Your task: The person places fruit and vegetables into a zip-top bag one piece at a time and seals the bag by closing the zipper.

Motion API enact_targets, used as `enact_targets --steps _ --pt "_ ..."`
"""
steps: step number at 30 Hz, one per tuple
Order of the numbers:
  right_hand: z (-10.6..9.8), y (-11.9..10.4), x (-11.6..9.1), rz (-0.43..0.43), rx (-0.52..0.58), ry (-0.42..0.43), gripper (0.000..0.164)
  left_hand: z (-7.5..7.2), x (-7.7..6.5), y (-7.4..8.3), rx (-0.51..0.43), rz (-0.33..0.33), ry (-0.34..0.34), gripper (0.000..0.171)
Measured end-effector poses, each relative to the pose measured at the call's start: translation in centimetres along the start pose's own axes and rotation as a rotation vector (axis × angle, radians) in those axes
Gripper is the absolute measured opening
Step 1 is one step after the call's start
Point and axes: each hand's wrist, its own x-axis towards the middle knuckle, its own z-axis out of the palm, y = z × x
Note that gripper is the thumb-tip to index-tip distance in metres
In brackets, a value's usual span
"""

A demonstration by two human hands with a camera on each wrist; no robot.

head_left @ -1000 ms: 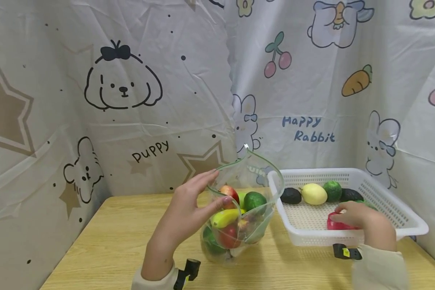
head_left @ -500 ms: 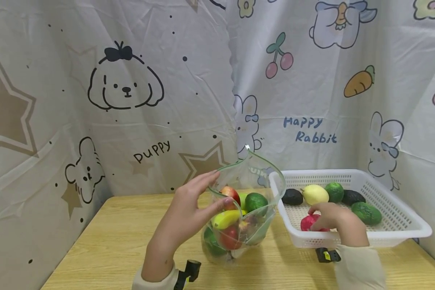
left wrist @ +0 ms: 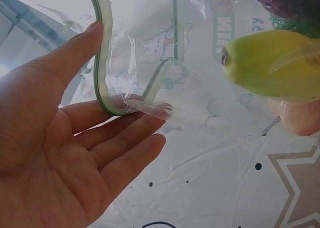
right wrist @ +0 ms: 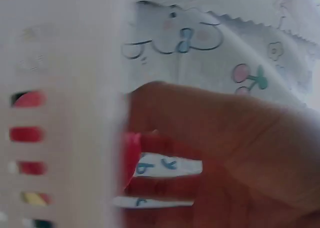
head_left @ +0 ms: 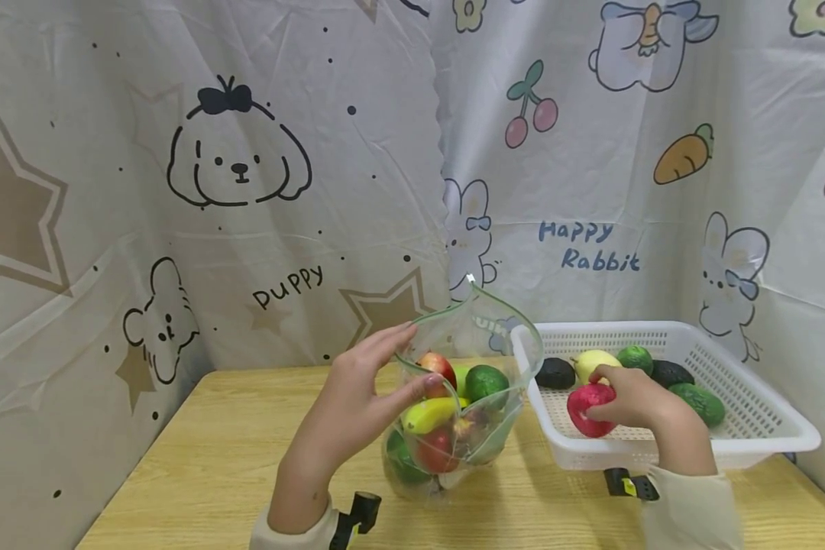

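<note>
My left hand [head_left: 367, 389] is at the mouth of a clear zip bag [head_left: 484, 325] with a green-edged rim. In the left wrist view its thumb touches the rim and its loosely extended fingers lie behind the lower bend, with the palm bare. Inside the bag are a yellow banana [head_left: 429, 415], red-skinned fruits and green fruits. My right hand [head_left: 635, 397] grips a pinkish-red fruit [head_left: 587, 412] between thumb and fingers, over the near left part of the white basket [head_left: 660, 458]. In the right wrist view the blurred basket wall hides most of this fruit [right wrist: 131, 158].
In the basket, a dark avocado [head_left: 554, 373], a pale yellow fruit [head_left: 593, 360] and a round green fruit [head_left: 635, 357] line the back. Another dark avocado [head_left: 671, 372] and a long green fruit [head_left: 700, 403] lie to the right. A printed curtain [head_left: 371, 191] hangs behind the table [head_left: 247, 443].
My right hand has moved left inside the basket with the red fruit, then raised and tilted it. The long green fruit has come into fuller view. My left hand and the bag have stayed put.
</note>
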Motion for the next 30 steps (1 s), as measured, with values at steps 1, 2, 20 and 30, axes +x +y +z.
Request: enact_targets --steps 1,2,20,30 --pt "-0.3 -0.3 -0.2 -0.027 0.009 0.035 0.052 0.0 0.0 0.0 0.0 0.001 0.001 0.065" --pt "-0.7 -0.7 -0.4 -0.059 0.011 0.076 0.053 -0.1 0.0 0.0 0.001 0.001 0.003 0.065" --pt "-4.5 -10.2 -5.9 -0.481 0.153 1.003 0.072 -0.1 0.2 0.3 0.018 -0.004 0.0 0.068" --pt "-3.2 -13.1 -5.8 -0.666 0.142 0.929 0.069 0.0 0.1 0.4 0.013 -0.024 0.007 0.068"
